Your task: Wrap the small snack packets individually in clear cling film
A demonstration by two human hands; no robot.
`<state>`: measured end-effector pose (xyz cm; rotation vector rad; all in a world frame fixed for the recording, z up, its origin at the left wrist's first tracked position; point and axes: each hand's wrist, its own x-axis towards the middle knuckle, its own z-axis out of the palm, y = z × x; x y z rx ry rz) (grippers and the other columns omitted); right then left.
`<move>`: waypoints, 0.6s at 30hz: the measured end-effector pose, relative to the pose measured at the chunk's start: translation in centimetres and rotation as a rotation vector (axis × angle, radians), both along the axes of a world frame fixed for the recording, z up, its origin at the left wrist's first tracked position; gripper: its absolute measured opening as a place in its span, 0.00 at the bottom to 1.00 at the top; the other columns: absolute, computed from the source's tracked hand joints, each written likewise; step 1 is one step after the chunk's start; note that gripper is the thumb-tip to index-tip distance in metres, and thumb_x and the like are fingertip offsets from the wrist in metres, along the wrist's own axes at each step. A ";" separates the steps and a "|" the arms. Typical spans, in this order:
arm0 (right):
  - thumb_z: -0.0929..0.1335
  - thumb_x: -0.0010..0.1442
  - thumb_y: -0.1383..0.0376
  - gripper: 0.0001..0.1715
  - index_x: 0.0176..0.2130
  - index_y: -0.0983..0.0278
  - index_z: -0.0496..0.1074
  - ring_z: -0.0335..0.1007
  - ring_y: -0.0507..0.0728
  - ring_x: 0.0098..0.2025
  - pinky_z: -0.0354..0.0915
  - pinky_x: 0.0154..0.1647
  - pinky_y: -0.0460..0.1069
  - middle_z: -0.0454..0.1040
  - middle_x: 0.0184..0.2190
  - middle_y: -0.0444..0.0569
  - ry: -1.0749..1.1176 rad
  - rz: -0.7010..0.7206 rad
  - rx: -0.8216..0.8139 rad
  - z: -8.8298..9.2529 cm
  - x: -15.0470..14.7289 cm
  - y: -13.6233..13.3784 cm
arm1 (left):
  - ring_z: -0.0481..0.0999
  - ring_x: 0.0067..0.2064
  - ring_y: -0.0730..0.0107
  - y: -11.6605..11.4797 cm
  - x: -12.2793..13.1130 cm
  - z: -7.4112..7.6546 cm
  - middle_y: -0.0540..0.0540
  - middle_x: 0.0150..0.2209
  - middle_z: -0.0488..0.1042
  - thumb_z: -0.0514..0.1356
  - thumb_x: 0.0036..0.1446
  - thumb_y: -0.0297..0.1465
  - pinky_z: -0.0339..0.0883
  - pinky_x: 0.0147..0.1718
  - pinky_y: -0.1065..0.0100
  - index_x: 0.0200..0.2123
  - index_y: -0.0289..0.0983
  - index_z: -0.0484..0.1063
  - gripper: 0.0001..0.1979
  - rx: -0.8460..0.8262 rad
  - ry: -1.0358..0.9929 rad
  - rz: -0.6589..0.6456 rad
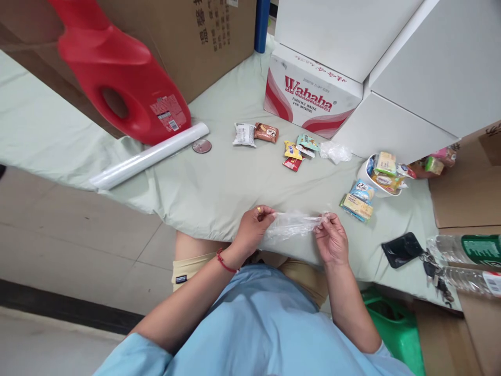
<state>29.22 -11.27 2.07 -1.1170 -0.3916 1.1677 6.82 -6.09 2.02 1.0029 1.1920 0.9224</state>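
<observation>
Pinching clear plastic piece (pixel 295 224) by opposite ends: your left hand (pixel 252 228), your right hand (pixel 332 239). Piece stretched between them at bench (pixel 211 193) edge. Wahaha box (pixel 313 96) beyond; white bowl (pixel 364 173) of snack packets (pixel 386 163) to right.

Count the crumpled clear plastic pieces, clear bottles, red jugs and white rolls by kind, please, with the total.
Crumpled clear plastic pieces: 2 (held piece, loose piece)
Clear bottles: 2
Red jug: 1
White roll: 1
Total: 6

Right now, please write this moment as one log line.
left hand: pinching clear plastic; right hand: pinching its other end; white bowl: snacks
</observation>
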 end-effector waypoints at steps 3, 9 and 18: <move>0.83 0.47 0.62 0.19 0.34 0.59 0.75 0.63 0.48 0.29 0.65 0.30 0.43 0.69 0.29 0.39 -0.023 0.018 -0.008 0.0 -0.3 -0.1 | 0.59 0.27 0.74 0.4 -0.3 0.0 0.55 0.23 0.64 0.66 0.53 0.44 0.55 0.30 0.69 0.27 0.38 0.73 0.15 -0.025 -0.084 0.071; 0.81 0.51 0.54 0.20 0.34 0.59 0.73 0.65 0.51 0.31 0.66 0.32 0.47 0.70 0.31 0.42 -0.258 0.186 -0.092 -0.4 0.5 -0.7 | 0.57 0.24 0.75 1.1 -1.0 0.1 0.55 0.22 0.62 0.64 0.56 0.48 0.50 0.24 0.69 0.27 0.39 0.71 0.19 -0.063 -0.159 0.244; 0.78 0.53 0.39 0.51 0.67 0.55 0.68 0.56 0.71 0.72 0.56 0.72 0.70 0.71 0.65 0.57 -1.348 0.476 0.056 3.2 1.9 1.8 | 0.59 0.21 0.71 0.5 -1.4 0.6 0.52 0.18 0.60 0.46 0.64 0.64 0.52 0.23 0.66 0.31 0.36 0.80 0.40 -0.048 0.004 -0.001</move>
